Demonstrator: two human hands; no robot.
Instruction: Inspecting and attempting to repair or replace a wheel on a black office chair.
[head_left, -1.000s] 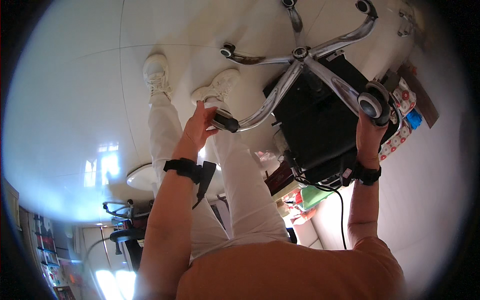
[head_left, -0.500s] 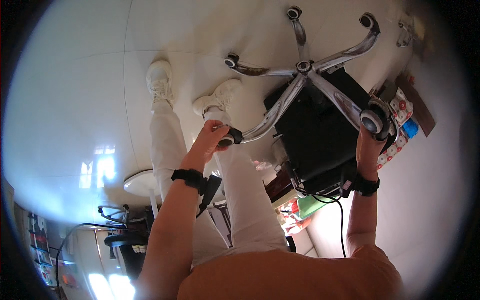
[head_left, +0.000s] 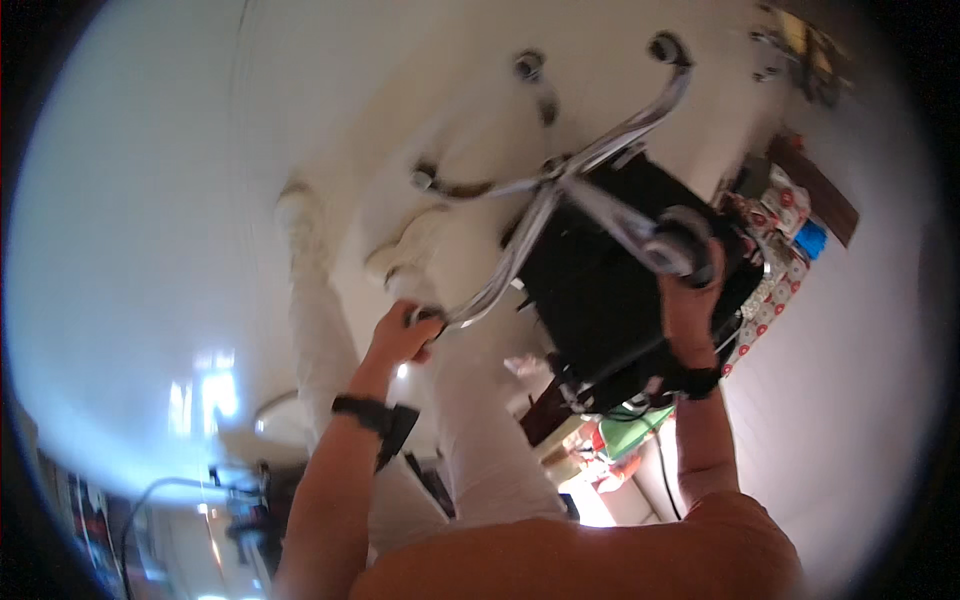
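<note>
A chrome five-armed chair base [head_left: 615, 140] with wheeled casters lies wheels-up over a black chair part [head_left: 590, 300], blurred by motion. My left hand [head_left: 400, 335] is closed on the caster at the end of the near left arm, beside my white-trousered leg. My right hand [head_left: 690, 285] grips the near right caster [head_left: 678, 245] from below, its fingers partly hidden behind it. Both my wrists wear black bands, and a black cable hangs below the right one.
My white shoes [head_left: 405, 250] stand on the glossy pale floor [head_left: 160, 200]. At the right lie a brown board [head_left: 835, 200], patterned cloths [head_left: 770, 320] and a blue item [head_left: 808, 240] by a pale wall [head_left: 840, 420]. Dark furniture with cables [head_left: 250, 520] is at lower left.
The base has shifted leftward; its near casters and my hands have come lower on the left and further left on the right. The view has become blurred.
</note>
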